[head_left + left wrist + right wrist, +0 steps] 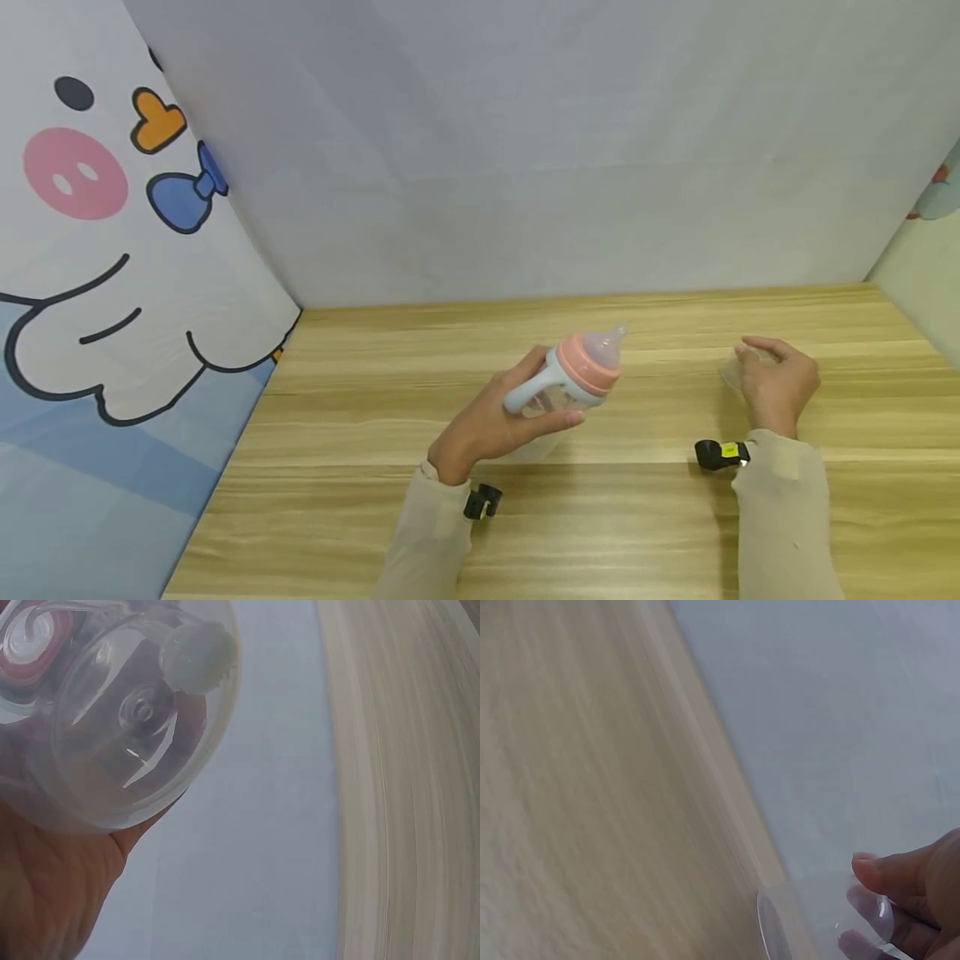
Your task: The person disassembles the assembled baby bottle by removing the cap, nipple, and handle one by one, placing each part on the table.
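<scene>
A baby bottle [588,364] with a pink collar, a clear nipple and pale side handles is held in my left hand [480,425] above the table. It leans, nipple up and to the right. The left wrist view shows the clear base [90,787] of the bottle, with a whitish straw weight [196,658] inside. At the right, my right hand [783,385] pinches a clear plastic cap [810,911] between thumb and fingers, low over the table or touching it; I cannot tell which. In the head view the cap is mostly hidden by the hand.
The wood-grain table [337,500] meets a pale cloth backdrop [525,183] along its far edge. A cartoon-printed sheet [90,275] hangs at the left. Each wrist carries a small black camera [720,455].
</scene>
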Tool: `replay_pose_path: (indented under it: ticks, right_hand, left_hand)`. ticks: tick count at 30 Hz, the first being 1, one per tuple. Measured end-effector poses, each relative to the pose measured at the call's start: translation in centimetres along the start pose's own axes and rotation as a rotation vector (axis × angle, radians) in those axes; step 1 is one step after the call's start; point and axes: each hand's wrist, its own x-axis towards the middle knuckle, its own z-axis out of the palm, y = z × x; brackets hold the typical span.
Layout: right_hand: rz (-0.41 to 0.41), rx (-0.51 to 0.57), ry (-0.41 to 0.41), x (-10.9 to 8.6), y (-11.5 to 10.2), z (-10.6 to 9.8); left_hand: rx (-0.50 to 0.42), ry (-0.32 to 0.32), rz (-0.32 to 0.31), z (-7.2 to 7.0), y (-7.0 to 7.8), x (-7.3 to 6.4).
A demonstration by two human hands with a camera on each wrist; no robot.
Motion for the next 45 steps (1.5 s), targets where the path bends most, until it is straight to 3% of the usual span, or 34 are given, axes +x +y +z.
replay_pose_path:
  ticks: [19,32,45]
  right_hand:
    - [-0.052,0.03,0.041,-0.5,-1.2,-0.2]
    - [-0.199,0.106,0.036,-3.2,-5.0,-1.3]
    - [-0.421,0.3,0.073,-7.7,-9.4,-3.0]
  left_hand:
    - [-0.007,0.008,-0.036,0.0,0.3,-0.1]
    - [-0.014,0.006,-0.037,-0.1,0.4,-0.2]
    - [0.003,0.0,-0.006,-0.1,0.4,-0.2]
